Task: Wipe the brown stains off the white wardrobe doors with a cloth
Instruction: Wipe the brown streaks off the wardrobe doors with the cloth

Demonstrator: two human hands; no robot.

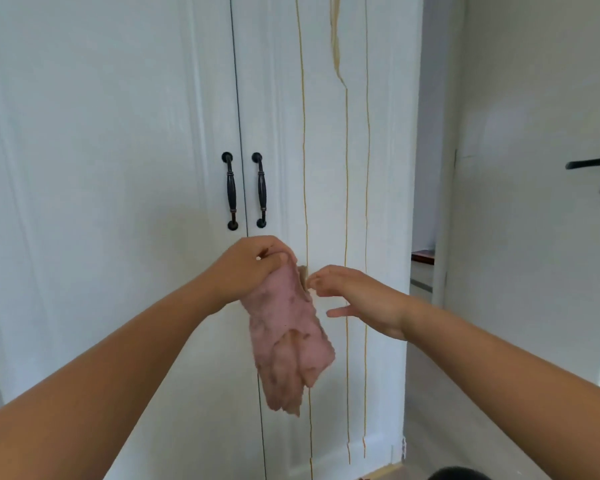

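The left hand (253,268) pinches the pink cloth (288,334) by its top edge, so it hangs before the right wardrobe door (326,202). The right hand (364,299), fingers loose and empty, nears it from three o'clock, perhaps touching, likely to refold it. Brown stains (346,168) streak above, at twelve o'clock.

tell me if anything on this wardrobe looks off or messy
Yes. Thin brown drip lines run down the right wardrobe door, from a wider smear near the top almost to the floor; the left door looks clean. The pink cloth gripped by the left hand is blotched brown.
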